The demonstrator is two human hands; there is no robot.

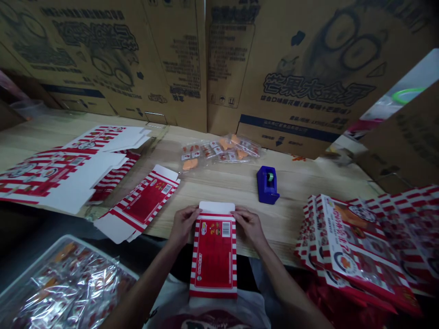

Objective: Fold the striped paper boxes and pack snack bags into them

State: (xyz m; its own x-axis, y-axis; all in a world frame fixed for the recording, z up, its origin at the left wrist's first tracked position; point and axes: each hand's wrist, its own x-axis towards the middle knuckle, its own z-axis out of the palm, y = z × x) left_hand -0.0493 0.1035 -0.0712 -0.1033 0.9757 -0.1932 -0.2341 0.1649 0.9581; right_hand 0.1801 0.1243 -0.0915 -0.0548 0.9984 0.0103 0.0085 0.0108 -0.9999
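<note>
Between my two hands lies a red-and-white striped carton (214,256), its printed back facing up with a barcode near the top. Its white end flap (216,208) points away from me and stands open. My left hand (184,224) pinches the carton's far left corner. At the far right corner, my right hand (251,224) grips it with fingers on the flap's side edge. The carton's near end reaches my lap. A second folded carton (147,201) of the same print rests to the left, overhanging the table edge.
Flat printed cartons (65,169) are stacked at left. Clear sachets (219,151) lie at the back, near a blue tape dispenser (267,185). A tub of sachets (72,283) stands lower left. Finished-looking cartons (360,246) pile up right. Large cardboard boxes (222,114) wall off the back.
</note>
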